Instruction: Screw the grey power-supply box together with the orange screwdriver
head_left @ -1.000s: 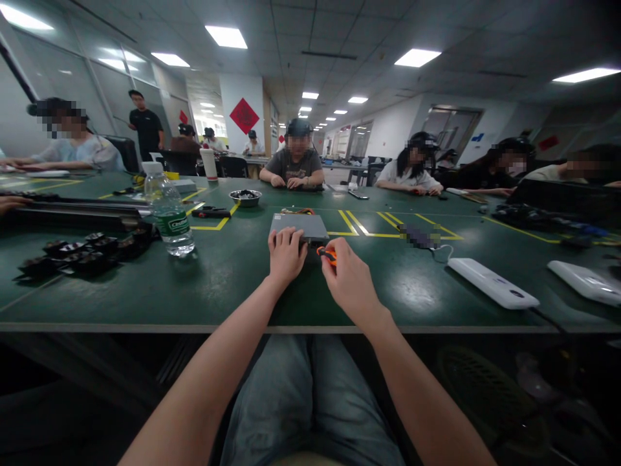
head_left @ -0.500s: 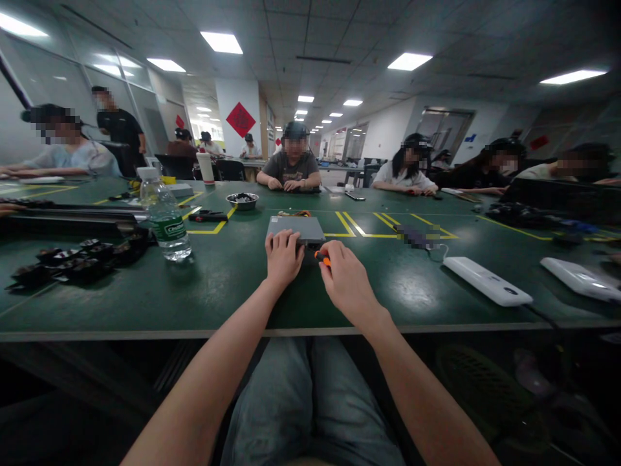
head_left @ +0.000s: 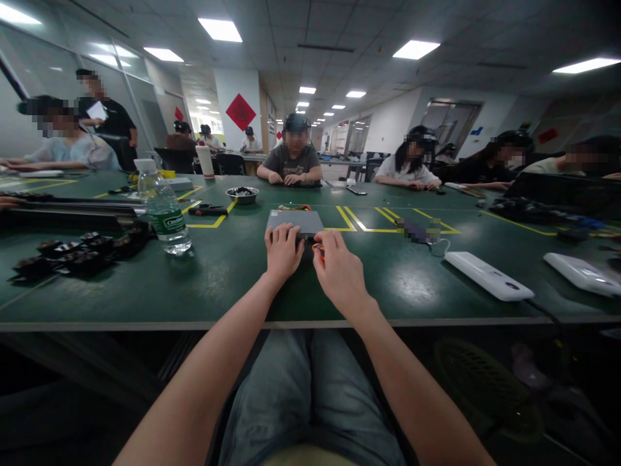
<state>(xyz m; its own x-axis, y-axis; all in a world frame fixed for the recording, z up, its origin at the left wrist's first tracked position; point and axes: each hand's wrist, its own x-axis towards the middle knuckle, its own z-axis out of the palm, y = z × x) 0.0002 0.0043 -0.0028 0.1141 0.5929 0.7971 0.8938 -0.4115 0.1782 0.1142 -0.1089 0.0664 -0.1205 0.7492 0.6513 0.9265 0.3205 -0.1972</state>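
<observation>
Right hand (head_left: pixel 342 272) has shifted nearer the gray box (head_left: pixel 307 221), beside its front edge.

Between our left hand (head_left: pixel 283 249) and the upright bottle (head_left: pixel 167 220) well out to its left, we have an open stretch of green tabletop (head_left: pixel 228 281). The bottle and, left of it, a cluster of dark parts (head_left: pixel 80 257) stand in the way further out. Straight ahead of our hands, the gray metal box (head_left: pixel 295 221) blocks a low pass; a metal bowl (head_left: pixel 242 195) sits beyond, ahead and left. Between our hands, the orange-and-black tool (head_left: pixel 317 251) leaves little room. Right of our right hand (head_left: pixel 339 268) we can pass freely until a white device (head_left: pixel 489 276) and its white cable (head_left: pixel 444 246).
</observation>
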